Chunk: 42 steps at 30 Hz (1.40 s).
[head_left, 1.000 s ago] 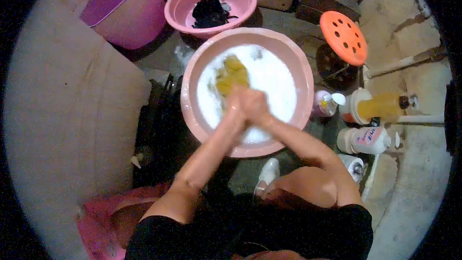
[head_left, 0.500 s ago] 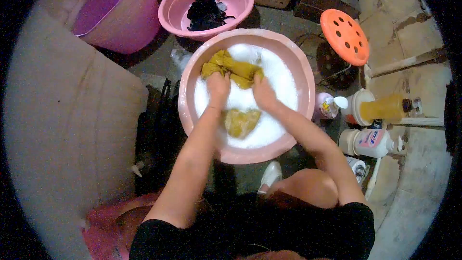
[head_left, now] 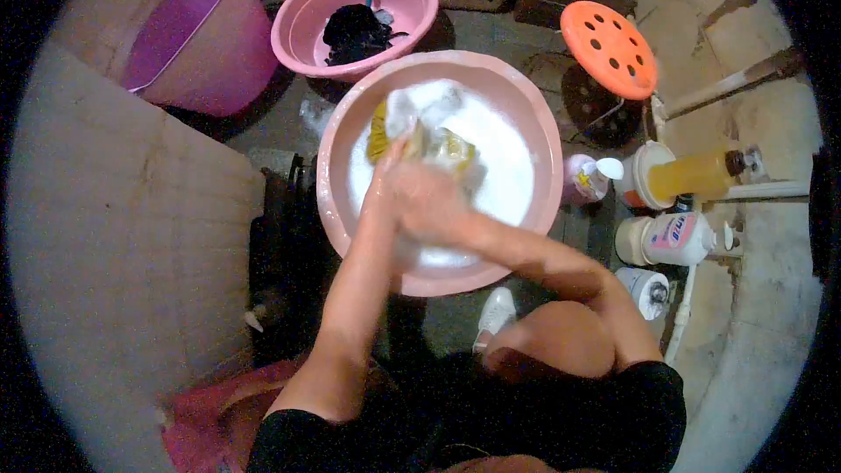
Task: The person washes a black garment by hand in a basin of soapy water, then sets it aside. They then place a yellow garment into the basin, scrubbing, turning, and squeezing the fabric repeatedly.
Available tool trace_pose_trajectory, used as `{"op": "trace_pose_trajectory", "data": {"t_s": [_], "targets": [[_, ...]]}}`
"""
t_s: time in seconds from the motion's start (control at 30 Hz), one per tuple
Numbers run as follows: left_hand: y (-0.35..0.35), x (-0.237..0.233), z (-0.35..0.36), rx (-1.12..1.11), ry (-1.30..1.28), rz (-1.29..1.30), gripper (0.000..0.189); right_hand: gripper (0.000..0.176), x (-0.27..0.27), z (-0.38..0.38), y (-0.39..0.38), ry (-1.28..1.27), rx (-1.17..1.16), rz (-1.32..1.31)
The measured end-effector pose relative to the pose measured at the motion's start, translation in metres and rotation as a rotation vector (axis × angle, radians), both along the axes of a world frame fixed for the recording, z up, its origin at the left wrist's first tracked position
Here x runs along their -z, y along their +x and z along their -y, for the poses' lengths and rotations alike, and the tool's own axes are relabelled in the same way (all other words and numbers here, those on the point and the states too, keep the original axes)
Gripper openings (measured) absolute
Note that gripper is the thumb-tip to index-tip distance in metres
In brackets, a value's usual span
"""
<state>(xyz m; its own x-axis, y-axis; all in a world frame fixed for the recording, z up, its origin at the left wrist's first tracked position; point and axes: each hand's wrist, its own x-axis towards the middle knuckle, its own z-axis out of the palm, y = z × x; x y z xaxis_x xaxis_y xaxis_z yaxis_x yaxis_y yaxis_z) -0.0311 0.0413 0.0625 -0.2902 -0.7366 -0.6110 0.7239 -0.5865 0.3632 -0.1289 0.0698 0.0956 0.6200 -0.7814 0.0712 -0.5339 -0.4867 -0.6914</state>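
Note:
A large pink basin [head_left: 550, 158] full of white suds [head_left: 504, 158] stands in front of me. A wet mustard-yellow cloth [head_left: 378, 134] lies bunched in its far left part, partly covered with foam. My left hand [head_left: 401, 151] is at this cloth and closed on it, with suds over the fingers. My right hand [head_left: 434, 203], smeared by motion, crosses over the suds close to my left wrist. Its fingers cannot be made out, nor can I tell whether it touches the cloth.
Behind stands a smaller pink basin [head_left: 302, 0] with black cloth [head_left: 357, 33], beside a purple bucket [head_left: 206, 44]. On the right are an orange stool [head_left: 609, 48], a pump bottle [head_left: 585, 180], a yellow-liquid bottle [head_left: 696, 175] and a white bottle [head_left: 674, 238]. A wall [head_left: 131, 210] borders the left.
My right hand has let go of the yellow cloth's right end and moved left and toward me, to my left wrist. The cloth is more bunched and foamier. The view has shifted slightly.

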Motion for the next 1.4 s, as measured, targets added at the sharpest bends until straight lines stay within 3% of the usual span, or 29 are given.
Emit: {"op": "trace_pose_trajectory", "data": {"t_s": [0.03, 0.1, 0.13, 0.17, 0.2, 0.23, 0.27, 0.33, 0.37, 0.4, 0.43, 0.47, 0.5, 0.53, 0.6, 0.67, 0.7, 0.73, 0.8, 0.87, 0.93, 1.0, 1.1, 1.17, 1.2, 1.23, 1.27, 1.33, 1.4], "targets": [[-0.004, 0.008, -0.003, -0.004, -0.024, 0.094, 0.033, 0.022, 0.009, 0.002, -0.003, -0.003, 0.002, 0.000], [-0.014, 0.032, -0.007, -0.017, -0.080, 0.286, 0.032, 0.033, 0.068, 0.020, -0.016, -0.429, -0.201, 0.305], [-0.021, 0.045, -0.008, -0.023, -0.108, 0.383, 0.031, 0.034, 0.099, 0.039, -0.034, 0.367, -0.170, 0.497], [-0.028, 0.054, -0.009, -0.030, -0.134, 0.481, 0.031, 0.036, 0.129, 0.057, -0.051, 1.067, 0.168, 0.786], [-0.035, 0.059, -0.011, -0.038, -0.155, 0.579, 0.030, 0.025, 0.106, 0.067, -0.049, 0.550, 0.230, 0.381], [-0.049, 0.060, -0.002, -0.241, -0.013, 0.294, 0.029, 0.021, 0.082, 0.078, -0.046, 0.086, 0.389, -0.093], [-0.047, 0.068, -0.003, -0.239, -0.015, 0.289, 0.029, 0.022, 0.075, 0.059, -0.037, 0.046, 0.540, 0.014], [-0.026, 0.117, 0.000, -0.229, -0.279, 0.196, 0.036, 0.021, 0.050, 0.010, -0.013, -0.136, 0.488, 0.342], [0.017, 0.143, 0.014, 0.221, -0.498, -0.522, 0.045, 0.018, 0.044, -0.009, -0.010, -0.121, 0.369, 0.253], [0.017, 0.170, 0.024, 0.217, -0.495, -0.524, 0.045, 0.018, 0.056, -0.004, -0.010, -0.117, 0.366, 0.250], [0.009, 0.154, 0.026, 0.256, -0.665, -0.549, 0.046, 0.019, 0.064, 0.006, -0.011, -0.138, 0.280, 0.278], [-0.007, 0.139, 0.014, 0.040, -0.610, -0.293, 0.045, 0.023, 0.069, 0.019, -0.018, -0.126, 0.304, 0.243], [-0.027, 0.082, -0.002, -0.146, -0.511, 0.052, 0.045, 0.028, 0.061, 0.032, -0.023, -0.113, 0.326, 0.209], [-0.048, 0.022, -0.019, -0.263, -0.362, 0.375, 0.044, 0.033, 0.073, 0.069, -0.042, -0.043, 0.353, -0.108], [-0.057, 0.034, -0.022, -0.351, 0.014, 0.062, 0.043, 0.033, 0.059, 0.062, -0.045, 0.249, 0.498, -0.069], [-0.034, 0.078, -0.007, -0.302, -0.059, -0.008, 0.043, 0.031, 0.058, 0.026, -0.024, 0.064, 0.606, 0.217], [-0.010, 0.119, 0.010, -0.027, -0.376, -0.454, 0.041, 0.026, 0.030, 0.000, -0.018, 0.129, 0.474, 0.313], [-0.003, 0.124, 0.007, 0.023, -0.476, -0.505, 0.041, 0.024, 0.037, -0.020, -0.011, -0.081, 0.298, 0.405], [0.010, 0.130, 0.001, 0.120, -0.682, -0.601, 0.040, 0.024, 0.079, -0.009, -0.011, -0.239, 0.267, 0.234], [-0.043, 0.051, -0.020, -0.368, -0.159, 0.122, 0.040, 0.024, 0.055, 0.042, -0.025, -0.270, 0.162, -0.070], [-0.051, 0.048, -0.028, -0.342, -0.021, -0.022, 0.041, 0.023, 0.070, 0.071, -0.046, -0.327, 0.359, -0.171], [-0.050, 0.025, -0.021, -0.284, 0.028, 0.020, 0.041, 0.021, 0.054, 0.042, -0.028, -0.049, 0.656, 0.273], [-0.015, 0.068, -0.005, -0.276, -0.002, 0.024, 0.027, 0.022, 0.050, -0.013, -0.010, -0.081, 0.411, 0.486], [-0.032, 0.061, -0.016, -0.326, -0.003, 0.024, 0.025, 0.027, 0.064, -0.007, -0.009, -0.192, 0.185, 0.009], [-0.042, 0.049, -0.017, -0.363, 0.003, 0.027, 0.025, 0.024, 0.047, 0.020, -0.023, -0.115, 0.239, 0.337], [-0.056, 0.034, -0.021, -0.393, -0.012, 0.027, 0.025, 0.027, 0.061, 0.053, -0.031, -0.338, 0.434, 0.117], [-0.063, 0.030, -0.020, -0.394, -0.049, 0.057, 0.025, 0.033, 0.047, 0.064, -0.045, 0.092, 0.556, 0.212], [-0.053, 0.033, -0.008, -0.339, -0.144, 0.159, 0.021, 0.037, 0.032, 0.041, -0.040, 0.025, 0.692, 0.349], [-0.029, 0.032, -0.004, -0.281, -0.051, 0.227, 0.029, 0.038, 0.036, 0.004, -0.017, -0.094, 0.426, 0.444]]}}
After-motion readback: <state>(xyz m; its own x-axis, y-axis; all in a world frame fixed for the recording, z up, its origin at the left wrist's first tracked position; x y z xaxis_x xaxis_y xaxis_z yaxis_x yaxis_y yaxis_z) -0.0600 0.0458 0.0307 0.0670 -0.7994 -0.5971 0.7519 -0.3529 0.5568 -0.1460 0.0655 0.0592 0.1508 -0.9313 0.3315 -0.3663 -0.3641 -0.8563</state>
